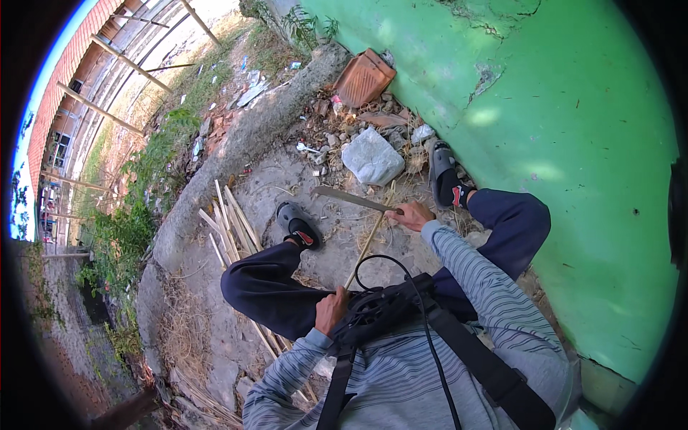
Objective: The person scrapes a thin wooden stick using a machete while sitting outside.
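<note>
My right hand (413,216) is closed round the handle of a machete (351,198). Its long dull blade points to the left and has a hooked tip. A thin pale bamboo strip (368,244) slants from my lap up to the machete, its far end at the blade close to my right hand. The near end of the strip is gripped in my left hand (331,311), low beside my left thigh. More split bamboo strips (233,228) lie in a loose bundle on the ground to the left, passing under my left leg.
A pale stone block (373,156) sits ahead between my feet, with rubble and an orange clay tile (365,77) behind it. A green wall (573,143) rises close on the right. Along the left runs a low concrete kerb (236,147) with plants beyond. A black cable (423,304) loops over my lap.
</note>
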`<state>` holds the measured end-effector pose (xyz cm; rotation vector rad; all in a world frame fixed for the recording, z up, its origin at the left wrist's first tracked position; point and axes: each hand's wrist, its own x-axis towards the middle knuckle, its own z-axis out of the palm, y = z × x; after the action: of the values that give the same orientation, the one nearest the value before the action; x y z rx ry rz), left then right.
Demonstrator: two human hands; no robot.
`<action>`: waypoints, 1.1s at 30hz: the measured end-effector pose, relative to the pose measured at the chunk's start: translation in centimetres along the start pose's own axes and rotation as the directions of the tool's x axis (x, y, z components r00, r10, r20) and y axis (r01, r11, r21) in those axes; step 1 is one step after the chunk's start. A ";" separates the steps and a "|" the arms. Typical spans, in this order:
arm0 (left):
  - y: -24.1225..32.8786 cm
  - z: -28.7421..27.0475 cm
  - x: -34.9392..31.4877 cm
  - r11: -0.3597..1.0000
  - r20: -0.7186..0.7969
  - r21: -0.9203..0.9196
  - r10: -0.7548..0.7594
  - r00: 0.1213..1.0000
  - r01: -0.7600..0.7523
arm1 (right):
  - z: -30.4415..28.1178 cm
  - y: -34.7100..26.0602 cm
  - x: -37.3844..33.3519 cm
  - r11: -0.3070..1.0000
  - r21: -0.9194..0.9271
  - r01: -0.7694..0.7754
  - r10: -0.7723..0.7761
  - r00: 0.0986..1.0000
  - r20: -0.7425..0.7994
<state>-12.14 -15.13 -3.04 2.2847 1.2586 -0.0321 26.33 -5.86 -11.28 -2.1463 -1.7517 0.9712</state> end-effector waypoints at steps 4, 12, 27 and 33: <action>1.5 -1.3 -0.5 0.997 0.098 0.008 -0.078 0.992 0.077 | -2.0 4.9 0.7 0.962 0.051 -0.267 0.270 0.962 -0.051; 1.1 -1.7 2.1 0.998 0.077 0.011 -0.065 0.995 0.064 | 1.9 6.2 0.6 0.879 0.279 -0.387 0.421 0.904 -0.072; 0.5 -1.2 10.1 0.889 0.232 -0.315 -0.267 0.936 0.331 | 6.5 6.4 -1.9 0.880 0.224 -0.419 0.427 0.904 0.013; 0.5 2.0 12.0 0.922 0.159 -0.299 -0.204 0.966 0.244 | 10.3 8.8 -0.8 0.940 0.066 -0.335 0.337 0.941 -0.025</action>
<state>-4.49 -6.90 -7.75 1.8304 1.3468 -0.0496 27.09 -11.45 -23.56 -2.4565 -1.3437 1.0372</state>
